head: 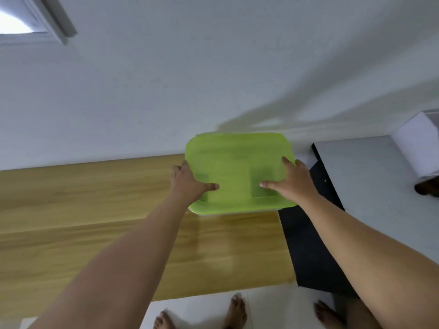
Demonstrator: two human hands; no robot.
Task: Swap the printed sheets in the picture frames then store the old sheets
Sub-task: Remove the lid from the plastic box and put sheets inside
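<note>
A lime-green plastic lid [237, 162] covers a container at the far right end of a wooden table [83, 210], close to the white wall. My left hand [187, 184] grips the lid's left edge, thumb lying on top. My right hand [292, 181] grips the lid's right edge, thumb on top and fingers over the rim. Only a thin pale strip of the container shows under the lid's near edge. No picture frames or printed sheets are in view.
The table's black side panel [308, 245] drops to a pale tiled floor. A white box-like object [418, 148] stands on the floor at the right. A window frame [47, 17] shows at the top left. Bare feet [235, 312] are on the floor below.
</note>
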